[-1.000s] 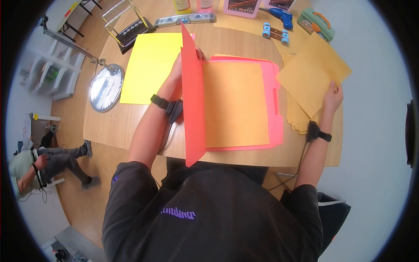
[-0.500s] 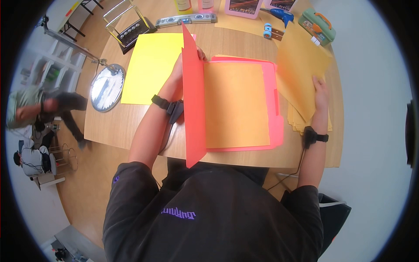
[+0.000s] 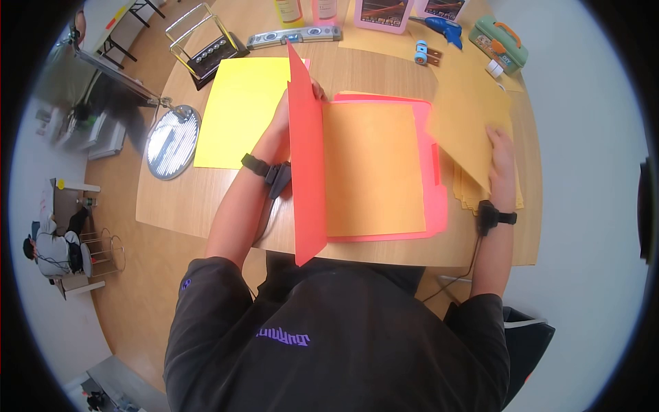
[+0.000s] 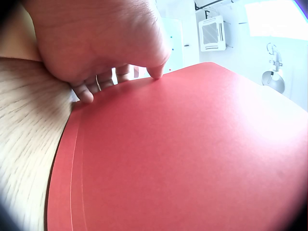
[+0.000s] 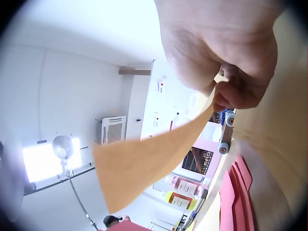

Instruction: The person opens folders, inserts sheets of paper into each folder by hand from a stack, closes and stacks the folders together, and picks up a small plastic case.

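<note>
A red file folder (image 3: 307,172) stands opened on the table in the head view, its cover raised nearly upright. My left hand (image 4: 103,38) grips the cover's far edge, thumb on one face and fingers on the other. Inside the folder a tan paper sheet (image 3: 374,172) lies flat over the pinkish-red back leaf (image 3: 431,137). To the right, my right hand (image 3: 502,151) pinches another tan sheet (image 3: 470,103) by its edge, tilted above a stack of tan sheets (image 3: 465,196). The right wrist view shows this held sheet (image 5: 144,159) bending away from the fingers.
Yellow sheets or folders (image 3: 240,110) lie left of the raised cover. Along the back are a Newton's cradle (image 3: 213,55), a spirit level (image 3: 295,36), bottles (image 3: 326,14), a blue glue gun (image 3: 443,29), a small wheeled toy (image 3: 427,53) and a green case (image 3: 500,42). A round-based lamp (image 3: 173,141) stands left.
My right hand has moved left, bringing its tan sheet closer to the folder and tilting it more steeply. The left hand keeps the red cover raised in about the same place.
</note>
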Motion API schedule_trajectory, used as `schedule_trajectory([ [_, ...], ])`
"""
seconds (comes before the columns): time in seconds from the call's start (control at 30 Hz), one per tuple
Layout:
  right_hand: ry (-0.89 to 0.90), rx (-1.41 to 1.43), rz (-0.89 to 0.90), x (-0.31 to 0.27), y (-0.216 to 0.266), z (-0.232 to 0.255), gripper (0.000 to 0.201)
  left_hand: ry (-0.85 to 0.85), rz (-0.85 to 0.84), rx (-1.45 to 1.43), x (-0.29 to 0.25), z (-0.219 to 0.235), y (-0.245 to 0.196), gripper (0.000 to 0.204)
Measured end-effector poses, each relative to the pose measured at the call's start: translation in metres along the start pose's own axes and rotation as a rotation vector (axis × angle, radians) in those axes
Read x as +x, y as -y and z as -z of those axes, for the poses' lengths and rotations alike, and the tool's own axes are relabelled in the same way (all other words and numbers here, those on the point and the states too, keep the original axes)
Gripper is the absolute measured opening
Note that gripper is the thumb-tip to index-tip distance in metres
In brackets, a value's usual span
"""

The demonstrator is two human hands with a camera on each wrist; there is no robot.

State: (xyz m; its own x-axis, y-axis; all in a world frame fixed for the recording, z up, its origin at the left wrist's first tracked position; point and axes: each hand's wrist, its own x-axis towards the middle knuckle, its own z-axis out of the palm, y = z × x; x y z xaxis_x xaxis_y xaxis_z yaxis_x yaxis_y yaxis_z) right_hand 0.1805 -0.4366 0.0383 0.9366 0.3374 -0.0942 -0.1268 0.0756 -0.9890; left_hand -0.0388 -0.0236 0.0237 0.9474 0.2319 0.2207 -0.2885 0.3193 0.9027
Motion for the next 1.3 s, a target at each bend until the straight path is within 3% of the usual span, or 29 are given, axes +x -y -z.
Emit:
schedule_trajectory([
  [0.03, 0.000, 0.000, 0.000, -0.004, -0.001, -0.007, 0.033, 0.001, 0.000, 0.000, 0.000, -0.001, -0.001, 0.018],
  [0.2, 0.362, -0.039, -0.050, -0.020, -0.002, -0.033, 0.037, -0.014, -0.006, -0.013, 0.000, -0.005, -0.002, 0.019],
  [0.3, 0.435, -0.137, -0.012, -0.034, 0.000, -0.054, 0.036, -0.055, 0.028, -0.052, -0.003, -0.011, -0.007, 0.019],
  [0.63, 0.497, -0.237, -0.069, -0.066, 0.000, -0.098, 0.039, -0.083, 0.055, -0.037, -0.004, -0.014, -0.010, 0.019],
  [0.73, 0.444, -0.223, -0.060, -0.075, 0.004, -0.108, 0.038, -0.157, 0.113, -0.001, -0.007, -0.021, -0.016, 0.019],
  [0.83, 0.419, -0.391, 0.023, -0.072, -0.006, -0.104, 0.035, -0.108, 0.095, -0.026, -0.005, -0.018, -0.012, 0.019],
  [0.93, 0.413, -0.408, 0.042, -0.071, -0.011, -0.104, 0.032, -0.139, 0.049, 0.088, -0.003, -0.018, -0.011, 0.026],
  [1.0, 0.423, -0.407, 0.045, -0.071, -0.014, -0.103, 0.031, -0.035, 0.072, -0.048, -0.002, -0.006, -0.005, 0.019],
  [1.17, 0.452, -0.466, 0.056, -0.073, -0.011, -0.104, 0.028, -0.022, 0.049, 0.033, -0.005, -0.011, -0.010, 0.019],
  [1.3, 0.343, -0.600, 0.032, -0.078, 0.011, -0.107, 0.027, -0.019, 0.043, 0.020, -0.002, -0.005, -0.004, 0.019],
])
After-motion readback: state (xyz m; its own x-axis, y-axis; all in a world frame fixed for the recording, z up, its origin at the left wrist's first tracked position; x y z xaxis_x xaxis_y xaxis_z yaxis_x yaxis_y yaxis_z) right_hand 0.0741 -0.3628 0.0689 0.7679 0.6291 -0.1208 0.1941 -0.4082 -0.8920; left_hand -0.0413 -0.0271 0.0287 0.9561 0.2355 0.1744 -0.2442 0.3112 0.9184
